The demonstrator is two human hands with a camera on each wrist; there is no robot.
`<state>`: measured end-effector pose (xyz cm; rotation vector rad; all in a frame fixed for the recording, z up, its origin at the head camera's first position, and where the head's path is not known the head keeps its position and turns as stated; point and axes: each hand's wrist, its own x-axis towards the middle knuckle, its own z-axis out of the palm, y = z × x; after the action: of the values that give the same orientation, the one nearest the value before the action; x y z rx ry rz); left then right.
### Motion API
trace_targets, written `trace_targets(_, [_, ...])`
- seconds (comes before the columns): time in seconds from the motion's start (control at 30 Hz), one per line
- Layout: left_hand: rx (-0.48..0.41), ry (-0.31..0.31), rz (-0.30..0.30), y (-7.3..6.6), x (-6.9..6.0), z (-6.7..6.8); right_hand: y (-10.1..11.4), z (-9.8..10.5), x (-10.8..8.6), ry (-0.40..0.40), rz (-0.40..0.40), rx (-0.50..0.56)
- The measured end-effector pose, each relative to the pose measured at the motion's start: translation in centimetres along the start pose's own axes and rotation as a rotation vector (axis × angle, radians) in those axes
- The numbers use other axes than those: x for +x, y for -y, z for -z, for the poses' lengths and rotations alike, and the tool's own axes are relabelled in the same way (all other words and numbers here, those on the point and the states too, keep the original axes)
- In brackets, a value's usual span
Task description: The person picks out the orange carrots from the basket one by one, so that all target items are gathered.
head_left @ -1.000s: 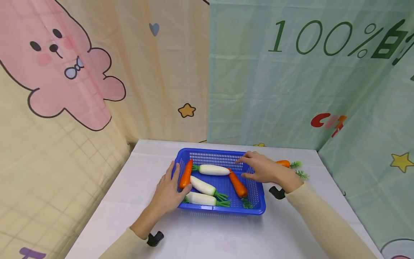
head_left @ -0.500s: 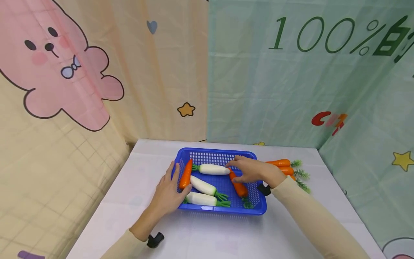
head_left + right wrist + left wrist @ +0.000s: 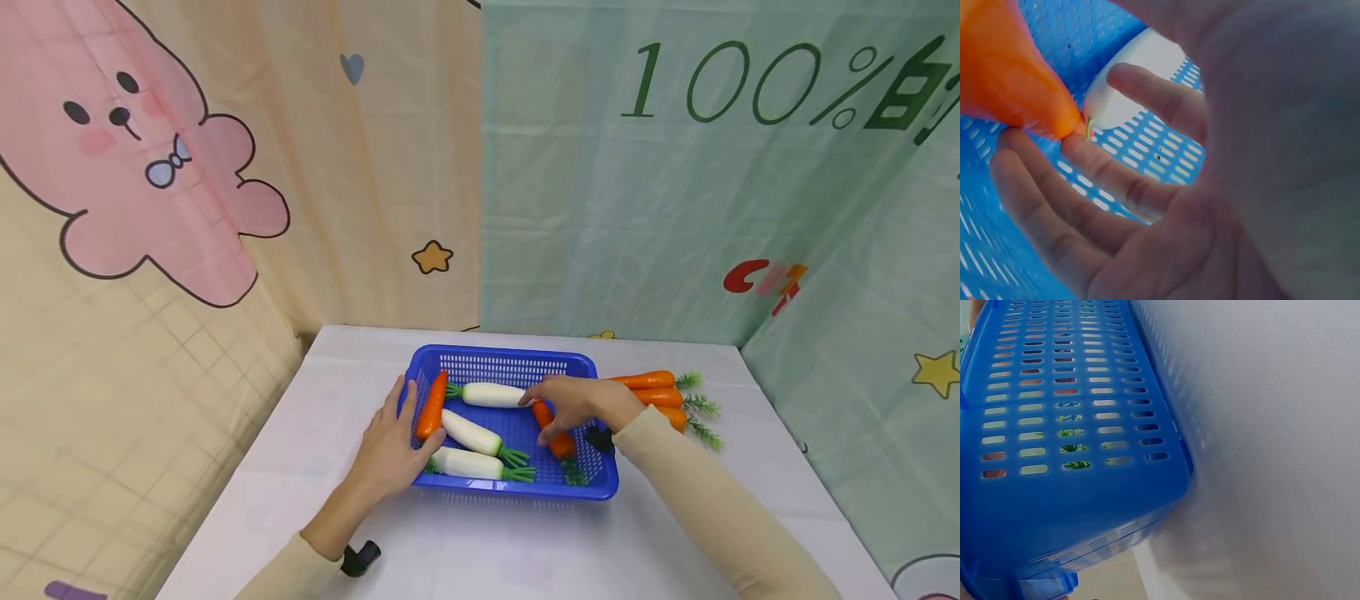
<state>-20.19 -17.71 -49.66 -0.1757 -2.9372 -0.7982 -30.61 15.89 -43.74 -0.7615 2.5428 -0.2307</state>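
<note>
A blue basket (image 3: pixel 510 492) holds three white radishes (image 3: pixel 472 431) and two carrots, one (image 3: pixel 431 408) upright along the left side, the other (image 3: pixel 545 414) on the right. My left hand (image 3: pixel 388 446) rests on the basket's left rim, fingers spread. Over the right-hand carrot is my right hand (image 3: pixel 573 402), its fingers apart and gently bent. In the right wrist view, fingertips touch or nearly touch the tip of that carrot (image 3: pixel 1016 75), beside a white radish (image 3: pixel 1129 81); nothing is gripped. The left wrist view shows the basket's outer wall (image 3: pixel 1072 494) but little of the left hand.
Several carrots (image 3: pixel 656 398) with green tops lie on the white table (image 3: pixel 480 550) to the right of the basket, partly behind my right forearm. Printed curtains (image 3: pixel 390 167) stand behind the table and along both sides.
My right hand has moved left and slightly down from the basket's right rim to over the right-hand carrot. The carrots outside the basket show more. My left hand has stayed in place.
</note>
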Motion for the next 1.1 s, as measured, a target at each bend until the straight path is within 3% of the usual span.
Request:
trace_targets(0.6, [-0.003,0.001,-0.009,0.1,-0.1,-0.3,0.0,-1.9,1.2,0.05,-0.056,0.017])
trace_targets(1.1, [0.005,-0.004,-0.003,0.0,-0.1,-0.1,0.0,-0.8,-0.1,0.004,-0.044,0.04])
